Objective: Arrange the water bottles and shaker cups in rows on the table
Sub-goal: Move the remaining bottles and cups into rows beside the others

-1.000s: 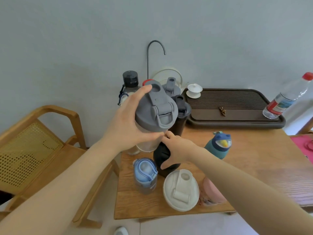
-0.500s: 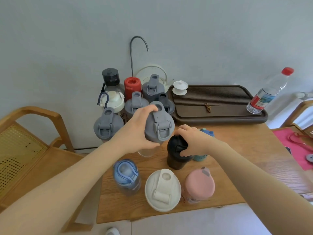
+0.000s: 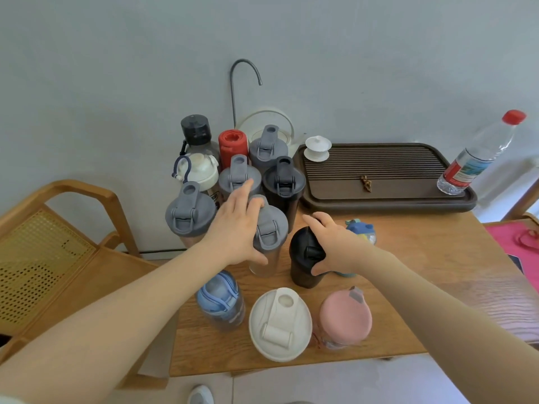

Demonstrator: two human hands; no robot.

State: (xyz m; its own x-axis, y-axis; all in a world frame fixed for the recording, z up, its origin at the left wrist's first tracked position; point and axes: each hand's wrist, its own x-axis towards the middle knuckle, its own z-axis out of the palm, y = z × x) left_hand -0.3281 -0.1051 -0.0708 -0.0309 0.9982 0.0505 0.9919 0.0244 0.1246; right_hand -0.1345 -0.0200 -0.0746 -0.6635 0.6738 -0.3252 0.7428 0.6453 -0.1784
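Bottles and shakers mostly gathered already beyond the hands, packed in rough rows at the far left of the bench (image 3: 408, 287): black-capped clear bottle (image 3: 194, 132), red flask (image 3: 232, 144), grey-lidded shaker (image 3: 268, 145) at the back; cream-lidded bottle (image 3: 198, 170), second grey shaker (image 3: 239, 177), black shaker (image 3: 283, 182) ahead of them; third grey shaker (image 3: 189, 211) just left of the left hand (image 3: 236, 228).

Judged roughly two-thirds done. Left hand wrapped round a fourth grey-lidded shaker (image 3: 269, 228), standing on the bench at the front of the cluster. Right hand (image 3: 335, 246) curled over the lid of a short black cup (image 3: 304, 258), just right of that shaker. Behind the right hand, partly hidden, a blue-topped bottle (image 3: 360, 230).

Left to line up, nearer than both hands: blue-lidded bottle (image 3: 220, 300), wide white-lidded shaker (image 3: 280, 323), pink-lidded cup (image 3: 344, 316), loosely side by side, not squared with the rest. Far right of the right hand, on the tea tray (image 3: 388, 202), a red-capped plastic water bottle (image 3: 478, 156), well apart from the group.

Writing: red, white and blue label on the plastic bottle, too small to read; dark print on the cream-lidded bottle's side, illegible.
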